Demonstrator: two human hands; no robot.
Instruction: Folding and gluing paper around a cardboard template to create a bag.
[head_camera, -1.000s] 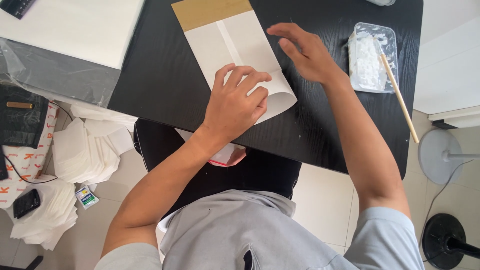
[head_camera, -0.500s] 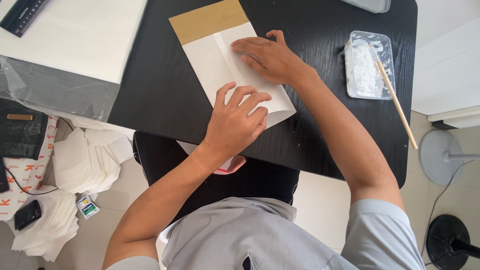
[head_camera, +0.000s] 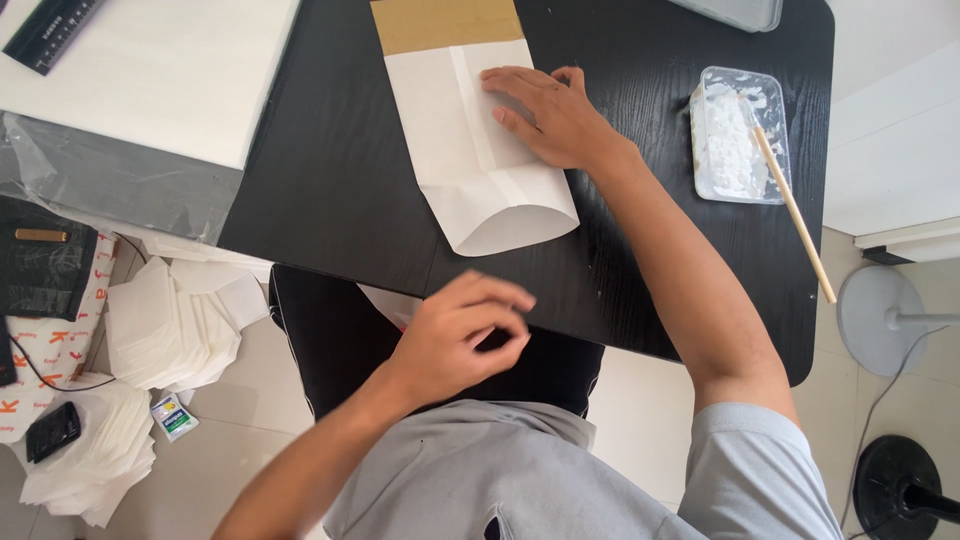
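With only my right hand (head_camera: 545, 118) flat, fingers together, on the white bag (head_camera: 480, 150) lying on the black table (head_camera: 330, 170), and my left hand (head_camera: 465, 335) loosely curled over my lap holding nothing, the fold may spring open.

A clear plastic tray (head_camera: 738, 140) of white bits sits on the black surface (head_camera: 330, 180), with a thin wooden stick (head_camera: 795, 215) leaning across it. A big white sheet (head_camera: 160, 70) lies at the left. Piles of white paper (head_camera: 170, 325) sit on the floor, near a small black phone (head_camera: 53, 431).
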